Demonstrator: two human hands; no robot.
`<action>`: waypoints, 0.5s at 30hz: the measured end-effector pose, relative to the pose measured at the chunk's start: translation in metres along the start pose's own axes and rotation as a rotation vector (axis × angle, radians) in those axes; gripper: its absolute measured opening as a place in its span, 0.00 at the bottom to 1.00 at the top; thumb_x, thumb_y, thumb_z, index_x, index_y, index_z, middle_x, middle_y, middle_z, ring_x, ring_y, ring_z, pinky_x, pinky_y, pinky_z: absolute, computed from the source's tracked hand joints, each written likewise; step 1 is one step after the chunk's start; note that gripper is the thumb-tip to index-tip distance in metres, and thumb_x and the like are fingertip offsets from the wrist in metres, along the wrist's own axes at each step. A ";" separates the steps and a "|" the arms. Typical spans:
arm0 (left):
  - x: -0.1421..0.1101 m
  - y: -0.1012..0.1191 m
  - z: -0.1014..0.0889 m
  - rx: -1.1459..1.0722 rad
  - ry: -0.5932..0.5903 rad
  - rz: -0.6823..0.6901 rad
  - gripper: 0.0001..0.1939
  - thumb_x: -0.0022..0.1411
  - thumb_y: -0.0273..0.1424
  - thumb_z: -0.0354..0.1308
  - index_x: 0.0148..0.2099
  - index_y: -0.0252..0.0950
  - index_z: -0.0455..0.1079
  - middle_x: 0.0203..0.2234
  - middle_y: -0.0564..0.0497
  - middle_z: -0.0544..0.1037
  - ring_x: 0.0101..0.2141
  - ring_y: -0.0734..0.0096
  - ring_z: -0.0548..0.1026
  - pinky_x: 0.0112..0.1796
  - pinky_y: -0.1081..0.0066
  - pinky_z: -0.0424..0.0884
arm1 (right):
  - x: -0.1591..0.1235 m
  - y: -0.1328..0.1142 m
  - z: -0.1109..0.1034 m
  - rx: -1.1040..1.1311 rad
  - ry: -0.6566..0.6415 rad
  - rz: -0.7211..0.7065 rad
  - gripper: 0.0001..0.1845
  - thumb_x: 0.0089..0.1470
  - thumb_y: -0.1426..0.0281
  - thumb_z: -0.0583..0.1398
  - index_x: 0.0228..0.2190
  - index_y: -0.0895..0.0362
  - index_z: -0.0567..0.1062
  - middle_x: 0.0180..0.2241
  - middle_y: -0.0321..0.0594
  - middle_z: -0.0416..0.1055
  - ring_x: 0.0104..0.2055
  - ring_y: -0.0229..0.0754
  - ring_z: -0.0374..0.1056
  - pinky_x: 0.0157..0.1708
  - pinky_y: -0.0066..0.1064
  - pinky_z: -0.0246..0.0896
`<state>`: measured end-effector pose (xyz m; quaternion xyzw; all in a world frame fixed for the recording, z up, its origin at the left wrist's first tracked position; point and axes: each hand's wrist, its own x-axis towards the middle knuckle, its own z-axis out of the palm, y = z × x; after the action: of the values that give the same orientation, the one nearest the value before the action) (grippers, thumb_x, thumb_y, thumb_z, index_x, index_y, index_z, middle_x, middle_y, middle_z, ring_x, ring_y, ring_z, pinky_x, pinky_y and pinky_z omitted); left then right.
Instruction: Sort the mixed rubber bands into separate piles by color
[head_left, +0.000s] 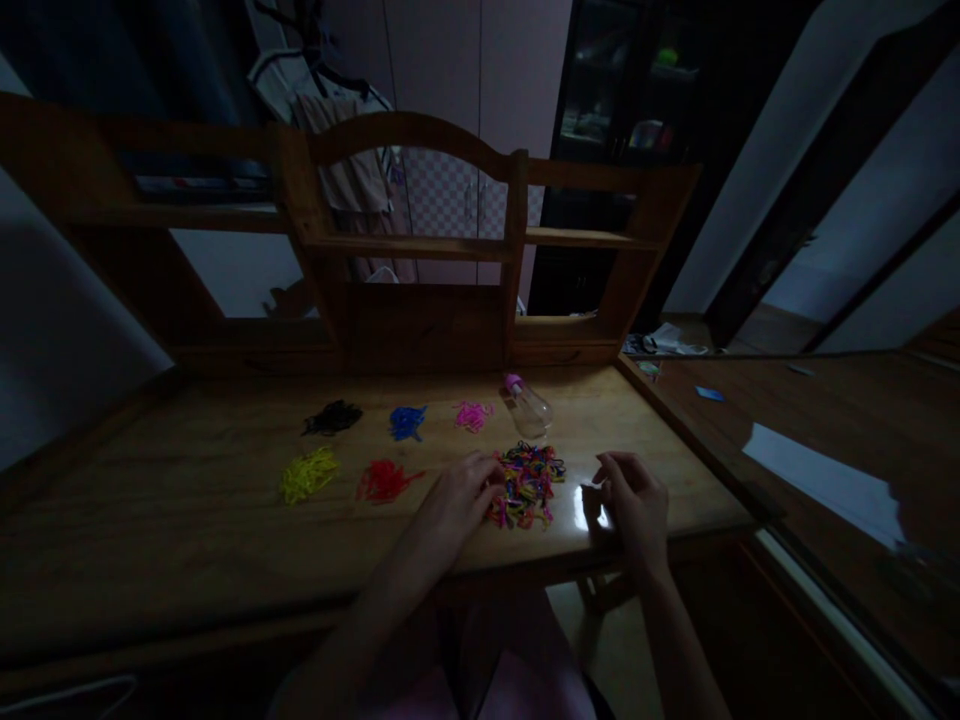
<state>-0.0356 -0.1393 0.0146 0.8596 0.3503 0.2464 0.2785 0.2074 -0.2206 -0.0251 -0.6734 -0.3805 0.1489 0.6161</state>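
A mixed heap of small coloured rubber bands (527, 485) lies on the wooden desk (225, 545) in front of me. My left hand (471, 487) is at the heap's left edge, its fingers curled down among the bands; what they pinch, if anything, is hidden. To the right, apart from the heap, my right hand (634, 492) hovers with thumb and forefinger slightly apart and nothing visible between them. Sorted by colour, black bands (332, 418), blue bands (407, 422), pink bands (473, 416), yellow bands (309, 474) and red bands (386, 481) form separate piles leftward.
A clear bottle with a pink cap (532, 410) lies on its side behind the heap. Along the desk's back stands a wooden shelf unit (424, 262). On the right, a lower brown surface holds white paper (821, 480) and a blue card (709, 394).
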 end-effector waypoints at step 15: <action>-0.002 0.002 0.024 0.047 -0.140 -0.015 0.06 0.60 0.22 0.51 0.36 0.36 0.67 0.37 0.47 0.71 0.40 0.65 0.70 0.42 0.67 0.66 | -0.003 0.000 0.003 -0.037 0.003 -0.038 0.17 0.55 0.56 0.59 0.32 0.58 0.74 0.21 0.35 0.69 0.19 0.35 0.61 0.20 0.25 0.56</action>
<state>-0.0210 -0.1493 -0.0012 0.8783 0.3424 0.1753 0.2838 0.2037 -0.2206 -0.0261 -0.6776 -0.3952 0.1292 0.6067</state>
